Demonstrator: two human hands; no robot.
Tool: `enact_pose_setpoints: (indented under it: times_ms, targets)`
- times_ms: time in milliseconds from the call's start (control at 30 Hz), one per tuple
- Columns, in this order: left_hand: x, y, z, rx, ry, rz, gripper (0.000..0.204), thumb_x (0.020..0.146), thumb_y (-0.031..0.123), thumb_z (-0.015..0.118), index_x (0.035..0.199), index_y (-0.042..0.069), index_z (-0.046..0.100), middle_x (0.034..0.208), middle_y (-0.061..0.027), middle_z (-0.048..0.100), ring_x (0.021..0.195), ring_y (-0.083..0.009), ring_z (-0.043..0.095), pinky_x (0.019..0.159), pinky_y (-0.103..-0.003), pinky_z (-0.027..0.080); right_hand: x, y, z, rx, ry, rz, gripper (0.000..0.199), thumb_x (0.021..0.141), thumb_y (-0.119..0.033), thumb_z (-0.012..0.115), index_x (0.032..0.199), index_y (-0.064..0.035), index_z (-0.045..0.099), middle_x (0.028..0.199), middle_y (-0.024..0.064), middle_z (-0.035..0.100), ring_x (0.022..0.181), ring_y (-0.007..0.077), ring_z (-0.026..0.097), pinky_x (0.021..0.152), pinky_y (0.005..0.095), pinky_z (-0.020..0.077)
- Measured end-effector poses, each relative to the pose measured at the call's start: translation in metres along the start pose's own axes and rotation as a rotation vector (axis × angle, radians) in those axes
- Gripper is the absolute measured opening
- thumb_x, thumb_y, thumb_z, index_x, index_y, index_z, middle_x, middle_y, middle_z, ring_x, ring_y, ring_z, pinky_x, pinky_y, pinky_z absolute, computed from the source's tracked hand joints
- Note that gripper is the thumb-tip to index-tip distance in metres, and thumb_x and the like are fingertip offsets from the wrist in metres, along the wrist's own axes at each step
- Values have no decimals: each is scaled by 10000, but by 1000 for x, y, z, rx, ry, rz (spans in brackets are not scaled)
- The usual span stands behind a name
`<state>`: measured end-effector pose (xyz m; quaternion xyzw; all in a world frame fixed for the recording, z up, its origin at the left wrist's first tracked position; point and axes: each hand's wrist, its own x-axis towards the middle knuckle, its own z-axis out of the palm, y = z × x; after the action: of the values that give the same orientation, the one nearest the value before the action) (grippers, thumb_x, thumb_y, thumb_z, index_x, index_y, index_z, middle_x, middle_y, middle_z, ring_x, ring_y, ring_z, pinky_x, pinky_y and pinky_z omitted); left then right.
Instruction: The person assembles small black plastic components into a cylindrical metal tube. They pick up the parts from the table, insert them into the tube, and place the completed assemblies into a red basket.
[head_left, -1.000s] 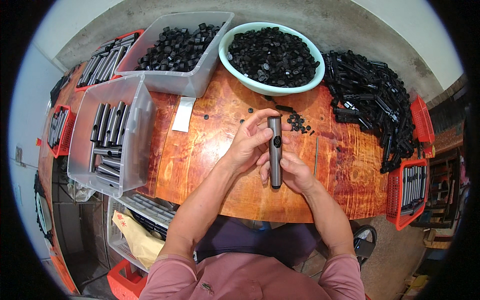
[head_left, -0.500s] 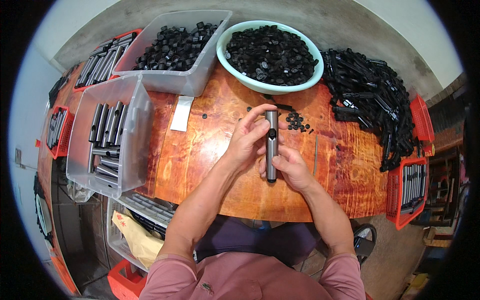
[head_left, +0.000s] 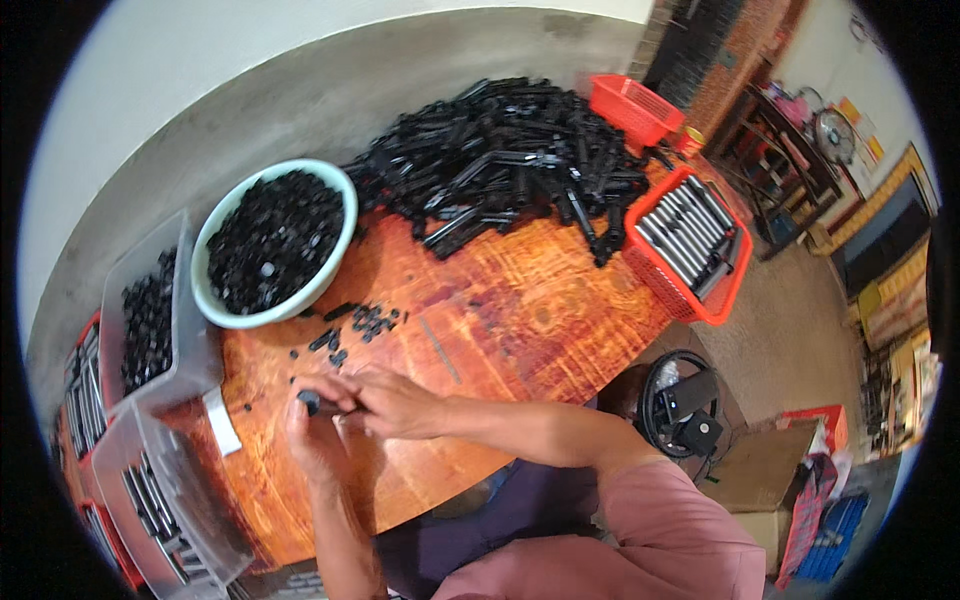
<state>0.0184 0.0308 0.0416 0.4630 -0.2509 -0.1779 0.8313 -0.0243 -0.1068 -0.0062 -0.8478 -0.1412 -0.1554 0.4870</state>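
My left hand (head_left: 316,440) is closed around a short metal tube with black end parts. Its dark round end (head_left: 309,402) shows beside my left thumb, and most of its length is hidden by my fingers. My right hand (head_left: 396,404) comes across from the right with its fingers closed at the tube's other end, touching my left hand's fingers. Just beyond both hands, small black caps (head_left: 370,322) and a few longer black pieces lie loose on the wooden table (head_left: 520,310).
A pale green basin (head_left: 345,240) of black caps and clear plastic bins (head_left: 190,330) stand on the left. Black plastic parts (head_left: 520,160) are heaped at the back. A red basket (head_left: 690,300) of metal tubes sits at the right edge, with another red basket (head_left: 635,108) behind.
The view has swung to the right, showing more of the room. The tube, upright and plainly visible before, is now turned and mostly covered by my hands, which have come closer together.
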Motion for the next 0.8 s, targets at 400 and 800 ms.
enact_pose_setpoints:
  times_ms: [400,800]
  targets:
    - [4,-1,0,152,-79,6,411,961,370,481,709,48,443,662,-67,424,630,-181,418,636,-324,358,-10,-7,0,23,165,-55,242,793,-147,719,945,-25,574,907,176,654,896,407,631,821,491,483]
    - [11,-5,4,46,175,-28,400,1021,423,445,833,72,483,694,-37,436,669,-161,445,702,-321,390,-1,-3,1,30,37,73,296,878,-241,710,973,-29,527,917,177,614,951,403,594,847,495,455]
